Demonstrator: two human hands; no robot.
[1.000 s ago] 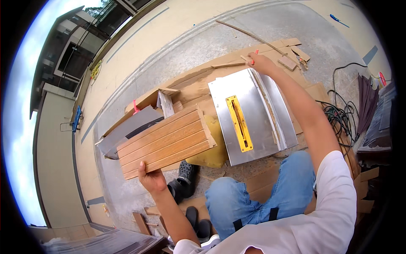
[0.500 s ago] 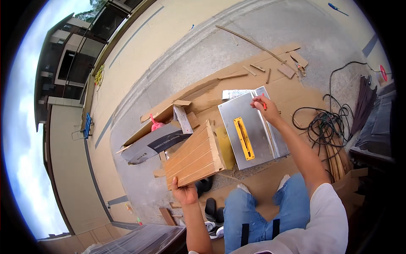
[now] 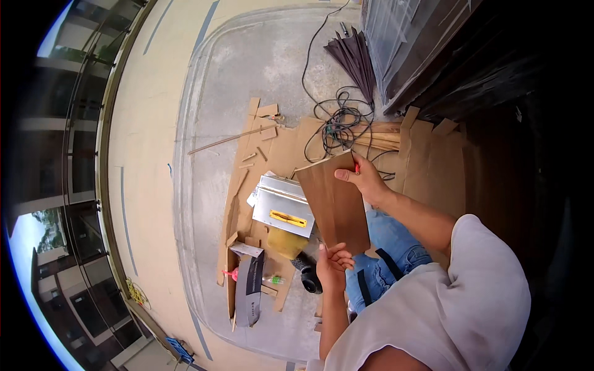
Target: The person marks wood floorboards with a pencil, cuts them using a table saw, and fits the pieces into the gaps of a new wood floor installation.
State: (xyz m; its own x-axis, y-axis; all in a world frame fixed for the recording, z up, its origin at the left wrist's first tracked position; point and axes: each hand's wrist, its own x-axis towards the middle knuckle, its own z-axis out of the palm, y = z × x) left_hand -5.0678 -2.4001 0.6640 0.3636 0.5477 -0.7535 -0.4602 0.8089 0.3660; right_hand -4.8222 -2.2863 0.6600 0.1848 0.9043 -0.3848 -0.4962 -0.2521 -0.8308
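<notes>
A brown wooden board, plain face up, is held over my jeans. My right hand is closed on its upper right corner, thumb on the face, with a red pencil among the fingers. My left hand is at the board's lower end, fingers curled at the edge. Left of the board sits a table saw with a silver top and a yellow insert.
Cardboard sheets with offcuts cover part of the concrete floor. A long box, coiled cable, a folded umbrella and wood strips surround me. Plastic-wrapped dark furniture stands at upper right.
The view has swung right. The board has been turned over from its grooved face to the plain one, and my right hand has moved from beside the saw onto it.
</notes>
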